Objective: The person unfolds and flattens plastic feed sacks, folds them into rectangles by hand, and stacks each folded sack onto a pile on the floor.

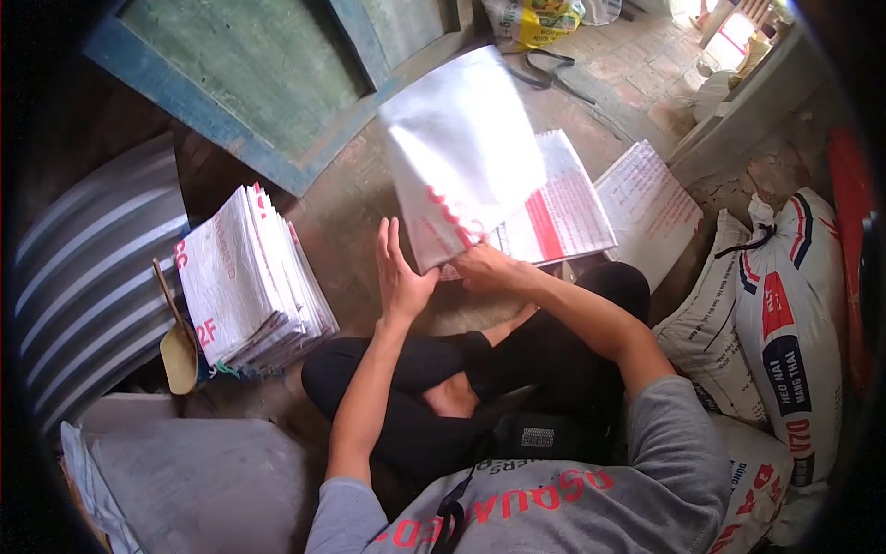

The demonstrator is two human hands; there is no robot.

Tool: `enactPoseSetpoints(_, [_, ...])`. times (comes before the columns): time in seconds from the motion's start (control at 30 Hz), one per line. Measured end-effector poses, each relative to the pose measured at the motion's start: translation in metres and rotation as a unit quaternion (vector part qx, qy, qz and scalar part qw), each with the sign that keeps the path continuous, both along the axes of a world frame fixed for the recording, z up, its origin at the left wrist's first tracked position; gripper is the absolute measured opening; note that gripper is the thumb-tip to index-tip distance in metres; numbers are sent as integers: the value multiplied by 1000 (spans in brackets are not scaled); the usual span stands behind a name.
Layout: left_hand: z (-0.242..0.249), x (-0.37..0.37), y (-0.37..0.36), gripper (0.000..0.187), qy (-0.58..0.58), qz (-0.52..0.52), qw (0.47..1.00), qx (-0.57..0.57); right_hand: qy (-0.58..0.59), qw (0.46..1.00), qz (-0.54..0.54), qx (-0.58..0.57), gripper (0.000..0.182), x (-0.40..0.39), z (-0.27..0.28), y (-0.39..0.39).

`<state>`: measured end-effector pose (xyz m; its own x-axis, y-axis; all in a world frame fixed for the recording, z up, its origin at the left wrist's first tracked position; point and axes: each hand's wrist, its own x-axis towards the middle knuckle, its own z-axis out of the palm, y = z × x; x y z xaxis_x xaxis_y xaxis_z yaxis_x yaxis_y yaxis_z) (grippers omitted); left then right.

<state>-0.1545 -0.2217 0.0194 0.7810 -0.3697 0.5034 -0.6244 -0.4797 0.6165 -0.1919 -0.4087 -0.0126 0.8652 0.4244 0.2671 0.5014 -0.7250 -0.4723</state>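
A folded white sack [461,138] with red print is raised over the floor in front of my crossed legs. My right hand [484,268] grips its lower edge. At its lower left corner is my left hand [406,282], thumb at the sack's edge and fingers stretched upward and apart. Partly under the raised sack lies a pile of white sacks [577,208] with a red stripe, and a flat printed sack [651,208] lies to its right. To my left stands a tall stack of folded white sacks [240,277].
Corrugated sheet metal [101,277] and a scoop [178,360] are at the left. A blue-framed panel [268,138] stands ahead. Full sacks [784,314] crowd the right side. A dark strap [558,78] lies on the floor near a yellow bag [535,23].
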Motion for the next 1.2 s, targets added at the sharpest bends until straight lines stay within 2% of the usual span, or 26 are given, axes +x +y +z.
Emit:
enactPoseSetpoints(0.07, [-9, 7, 7, 81, 4, 21, 999, 47, 190, 976, -17, -107, 81, -6, 11, 6])
enactPoseSetpoints(0.1, [-15, 11, 8, 68, 16, 41, 999, -1, 267, 962, 7, -51, 92, -2, 13, -1])
enactPoseSetpoints(0.13, [-11, 13, 10, 61, 94, 72, 992, -38, 262, 965, -2, -25, 95, -3, -8, -7])
enactPoseSetpoints(0.2, [-18, 31, 22, 58, 28, 133, 991, -14, 281, 958, -5, -59, 88, -2, -41, -22])
enactPoseSetpoints(0.23, [-28, 41, 31, 59, 19, 160, 987, -2, 268, 961, -16, -69, 82, -1, -41, -27])
enactPoseSetpoints(0.3, [-44, 48, 37, 63, 16, 151, 988, 26, 240, 966, -33, -90, 72, 2, -38, -31])
enactPoseSetpoints(0.4, [-48, 43, 36, 70, 41, 123, 989, 72, 147, 963, -171, -148, 67, 5, -30, -30])
enactPoseSetpoints(0.43, [-40, 42, 31, 70, 10, 105, 988, 110, 137, 953, -214, -165, 77, 6, -35, -32])
enactPoseSetpoints(0.53, [-28, 51, 11, 70, -34, 82, 974, 211, 231, 923, -254, -172, 86, 6, -26, -43])
enactPoseSetpoints(0.57, [-26, 60, 1, 70, -41, 76, 967, 241, 229, 923, -259, -172, 91, 6, -24, -46])
enactPoseSetpoints(0.67, [-44, 90, -28, 71, -58, 18, 945, 323, 246, 920, -236, -193, 87, 8, -39, -54])
enactPoseSetpoints(0.7, [-41, 94, -37, 53, -75, 12, 932, 354, 217, 925, -238, -202, 73, 6, -39, -55])
enactPoseSetpoints(0.8, [-52, 133, -52, 33, 99, 33, 906, 411, 315, 907, -256, -111, 54, 17, -36, -77])
enactPoseSetpoints(0.83, [-50, 136, -49, 24, 59, 66, 935, 343, 273, 924, -265, -43, 38, 14, -21, -90])
enactPoseSetpoints(0.87, [-47, 144, -44, 25, 50, 100, 952, 284, 235, 924, -303, 9, 33, 13, -6, -104])
enactPoseSetpoints(0.9, [-35, 146, -36, 25, 31, 115, 980, 161, 198, 918, -337, 63, 28, 18, 12, -118])
enactPoseSetpoints(0.93, [-16, 144, -28, 26, -9, 151, 984, 91, 174, 908, -356, 138, 25, 25, 18, -146])
enactPoseSetpoints(0.97, [-9, 151, -10, 25, -61, 174, 983, 23, 23, 892, -398, 213, 22, 22, 34, -170])
enactPoseSetpoints(1.0, [-8, 156, 8, 26, 1, 182, 976, -119, -63, 841, -441, 308, 20, 21, 45, -195])
enactPoseSetpoints(1.03, [53, 114, 4, 31, 109, 247, 950, -156, -201, 819, -426, 327, 19, 23, 40, -231])
enactPoseSetpoints(1.07, [15, 154, 54, 37, 47, 223, 947, -227, -180, 744, -492, 414, 20, 13, 48, -251])
enactPoseSetpoints(1.1, [43, 138, 64, 43, 38, 210, 938, -272, -208, 686, -545, 435, 23, 1, 52, -268])
enactPoseSetpoints(1.13, [71, 120, 66, 41, 60, 200, 912, -354, -250, 632, -588, 438, 25, -9, 57, -279])
enactPoseSetpoints(1.17, [94, 107, 68, 41, 85, 205, 899, -376, -356, 592, -554, 464, 28, -11, 41, -302])
enactPoseSetpoints(1.2, [105, 97, 73, 42, 111, 213, 885, -398, -356, 565, -560, 490, 27, -18, 37, -308])
